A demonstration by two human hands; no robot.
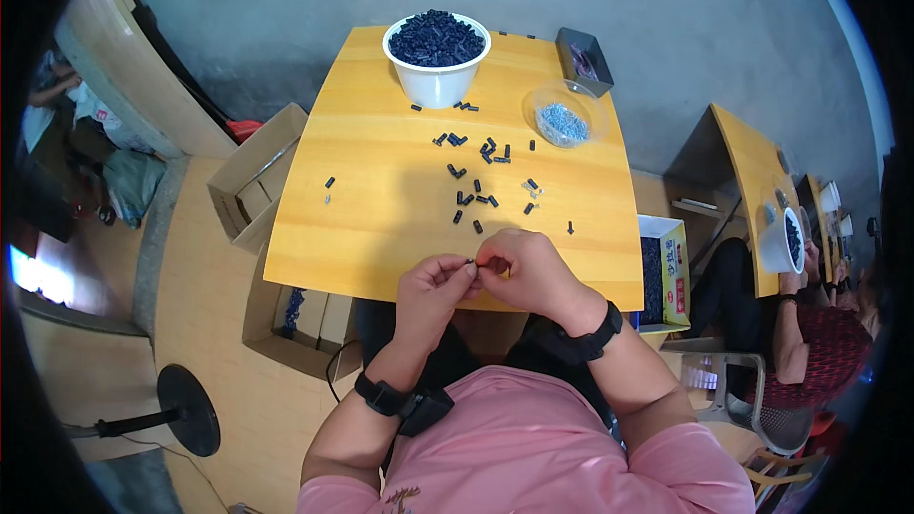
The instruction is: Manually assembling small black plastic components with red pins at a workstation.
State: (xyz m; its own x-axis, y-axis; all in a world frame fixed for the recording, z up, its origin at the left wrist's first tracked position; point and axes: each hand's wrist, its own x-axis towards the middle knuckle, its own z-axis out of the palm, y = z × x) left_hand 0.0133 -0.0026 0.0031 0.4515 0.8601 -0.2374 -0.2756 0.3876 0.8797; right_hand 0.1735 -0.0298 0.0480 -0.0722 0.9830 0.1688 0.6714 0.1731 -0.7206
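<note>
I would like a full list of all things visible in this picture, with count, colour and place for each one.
wooden table: one, yellow, centre
white bucket: one, full of dark pieces, far edge of table
loose dark pieces: many, black, scattered mid-table
clear bowl: one, holds silvery screws, far right of table
grey tray: one, far right corner
cardboard boxes: several, brown, on the floor left of table
fan base: one, black, lower left floor
co-worker: one, red top, at right
left hand: pinching a small black piece
right hand: on the same piece
</note>
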